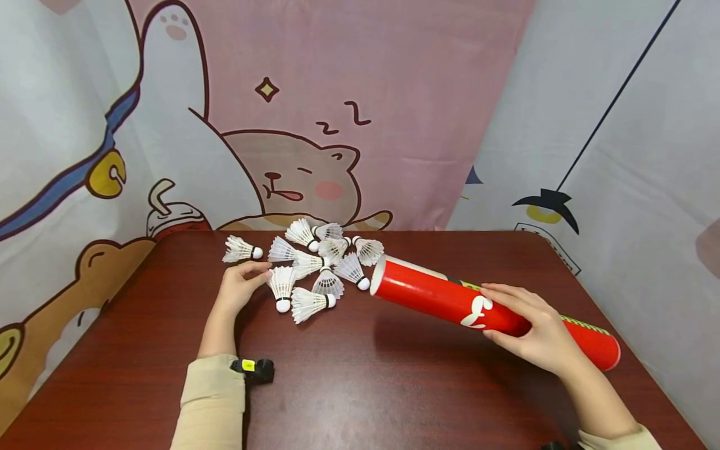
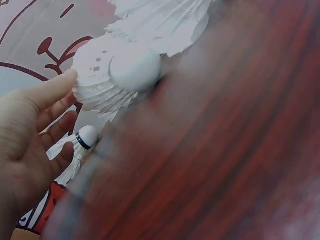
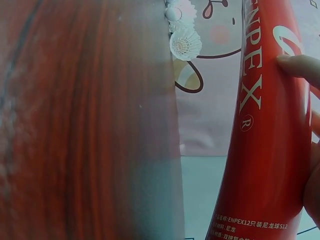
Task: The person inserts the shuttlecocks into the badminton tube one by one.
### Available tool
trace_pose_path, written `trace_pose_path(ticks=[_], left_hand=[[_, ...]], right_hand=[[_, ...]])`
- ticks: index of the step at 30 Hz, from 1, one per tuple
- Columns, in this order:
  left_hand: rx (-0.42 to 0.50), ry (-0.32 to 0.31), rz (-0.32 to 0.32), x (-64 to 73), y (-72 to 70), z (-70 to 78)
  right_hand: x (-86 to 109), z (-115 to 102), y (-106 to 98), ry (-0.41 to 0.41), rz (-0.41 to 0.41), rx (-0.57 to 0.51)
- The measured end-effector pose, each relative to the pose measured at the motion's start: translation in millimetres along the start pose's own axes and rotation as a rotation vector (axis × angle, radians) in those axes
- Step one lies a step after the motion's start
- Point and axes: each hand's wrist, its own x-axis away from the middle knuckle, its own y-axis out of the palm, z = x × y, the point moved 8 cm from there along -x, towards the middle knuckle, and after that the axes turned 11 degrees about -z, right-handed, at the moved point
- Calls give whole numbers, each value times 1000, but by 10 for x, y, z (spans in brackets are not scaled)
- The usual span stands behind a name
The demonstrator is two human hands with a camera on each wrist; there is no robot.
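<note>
My right hand (image 1: 537, 328) grips a red shuttlecock tube (image 1: 433, 290), thumb on the near side and fingers over the top. The tube is tilted above the table, its end facing the shuttlecocks raised; in the right wrist view, the thumb lies against the printed red tube (image 3: 272, 150). My left hand (image 1: 239, 287) is at the left edge of a pile of white shuttlecocks (image 1: 306, 265). Its fingertips meet the feathered skirt of the nearest shuttlecock (image 1: 282, 287). In the left wrist view the fingers are loosely bent beside that shuttlecock (image 2: 107, 75); part of the index finger is hidden.
One shuttlecock (image 1: 242, 249) lies apart at the far left, behind my left hand. Another shuttlecock (image 1: 312, 304) is at the front of the pile. A dark red wooden table (image 1: 337, 387) lies beneath everything, with a cartoon-printed curtain (image 1: 416, 94) behind its far edge.
</note>
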Motion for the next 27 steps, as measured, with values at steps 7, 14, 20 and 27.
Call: trace_pose_path(ticks=[7, 14, 20, 27], left_hand=[[33, 18, -77, 94, 33, 345], [104, 2, -123, 42, 61, 174], [105, 14, -114, -21, 60, 67], [142, 67, -24, 18, -63, 460]], right_hand=[[1, 5, 9, 5, -2, 2], [-2, 11, 20, 1, -3, 7], [-3, 7, 19, 4, -5, 15], [-3, -1, 15, 5, -1, 20]])
